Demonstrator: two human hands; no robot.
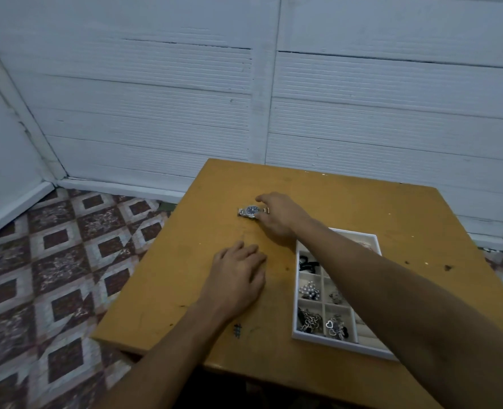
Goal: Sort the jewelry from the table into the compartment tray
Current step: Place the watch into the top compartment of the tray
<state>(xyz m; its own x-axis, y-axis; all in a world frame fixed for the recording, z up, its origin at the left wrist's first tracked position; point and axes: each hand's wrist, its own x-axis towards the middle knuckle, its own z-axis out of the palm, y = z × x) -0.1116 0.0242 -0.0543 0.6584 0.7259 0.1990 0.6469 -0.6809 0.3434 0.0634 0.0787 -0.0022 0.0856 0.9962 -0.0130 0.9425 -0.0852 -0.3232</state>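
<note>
On the table [347, 202], watch [251, 211] at right hand [279, 216] fingertips.

White ribbed panelling [155, 93] covered the far wall, divided by a vertical batten [266, 93] and cracked along several horizontal seams. A second white wall [2, 154] met it at the far left corner, with a white skirting board [120, 187] along the base. The floor [46, 267] was tiled in maroon and grey diamonds. An ochre wooden table [332, 199], scuffed and ink-marked, was set against the far wall under dim, bluish light
</note>
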